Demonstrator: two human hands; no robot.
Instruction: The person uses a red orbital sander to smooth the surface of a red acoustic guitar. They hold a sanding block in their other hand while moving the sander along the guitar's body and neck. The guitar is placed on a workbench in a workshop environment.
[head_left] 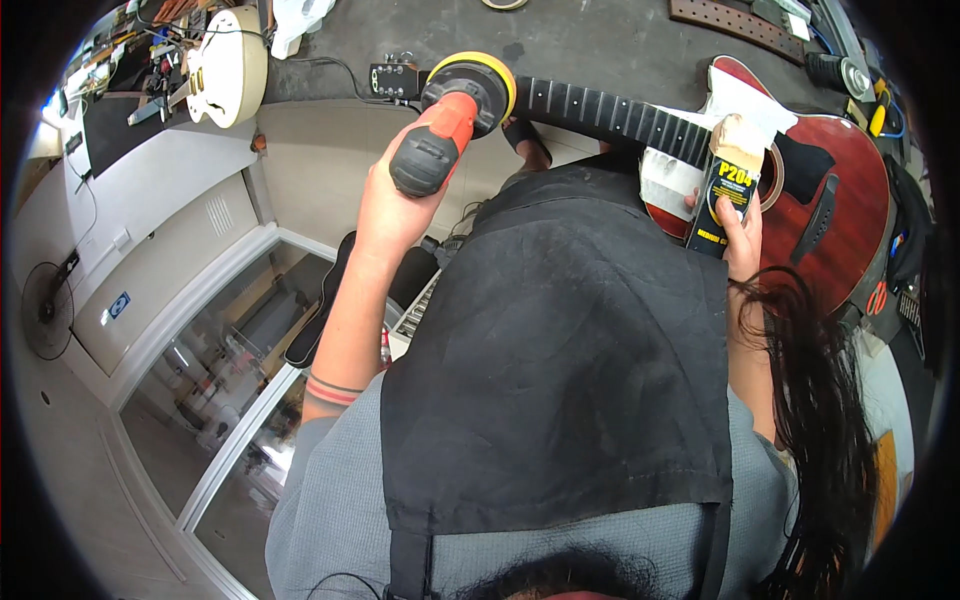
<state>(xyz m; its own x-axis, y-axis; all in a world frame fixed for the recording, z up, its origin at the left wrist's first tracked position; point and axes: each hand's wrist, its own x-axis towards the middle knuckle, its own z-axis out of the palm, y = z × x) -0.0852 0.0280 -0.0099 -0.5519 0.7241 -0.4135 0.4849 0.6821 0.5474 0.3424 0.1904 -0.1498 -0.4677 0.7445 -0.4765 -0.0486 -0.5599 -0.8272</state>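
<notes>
Left hand (392,212) is clamped around the polisher (455,130), right hand (742,240) around the black container (734,182). The guitar (850,170) lies along the desk (590,45) edge, neck (590,112) running left past the polisher, body (855,230) nearer the right hand

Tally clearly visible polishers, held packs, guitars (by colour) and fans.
Polisher, in left hand: 1
Black pack, in right hand: 1
Red guitar: 1
Cream guitar: 1
Fan: 1
Total: 5
</notes>
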